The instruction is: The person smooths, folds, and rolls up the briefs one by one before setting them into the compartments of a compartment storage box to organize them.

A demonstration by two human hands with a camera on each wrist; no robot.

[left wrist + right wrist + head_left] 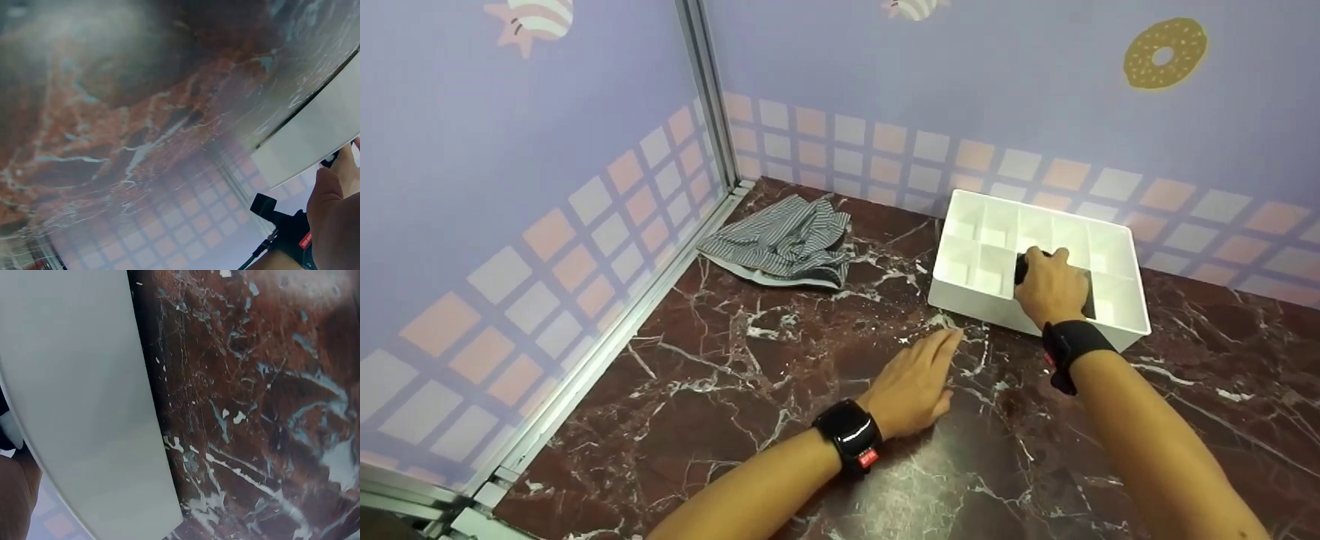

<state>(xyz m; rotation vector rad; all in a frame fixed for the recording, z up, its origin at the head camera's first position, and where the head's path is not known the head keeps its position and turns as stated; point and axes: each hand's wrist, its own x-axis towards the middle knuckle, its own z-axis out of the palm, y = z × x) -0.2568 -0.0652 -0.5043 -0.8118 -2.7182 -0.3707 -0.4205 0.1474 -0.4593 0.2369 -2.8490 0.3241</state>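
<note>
A white divided box (pixel 1039 319) stands against the back wall, split into several compartments. My right hand (pixel 1054 289) reaches into a front compartment, fingers curled on a black item (pixel 1089 296); its kind I cannot tell, as the hand covers most of it. In the right wrist view, the hand (pixel 17 495) shows at the left edge, beyond the box's outer side (pixel 84 394). Left of the box, my left hand (pixel 911 382) lies low over the marble-patterned table (pixel 720 420), fingers extended and holding nothing. The left wrist view shows part of that hand (pixel 337 230) close up.
A crumpled grey striped cloth (pixel 787 244) lies at the back left of the table. Small white flecks (pixel 904 340) are scattered between cloth and box. Patterned wall panels meet at a metal corner post (pixel 709 97), with a pale rail (pixel 615 352) along the left edge.
</note>
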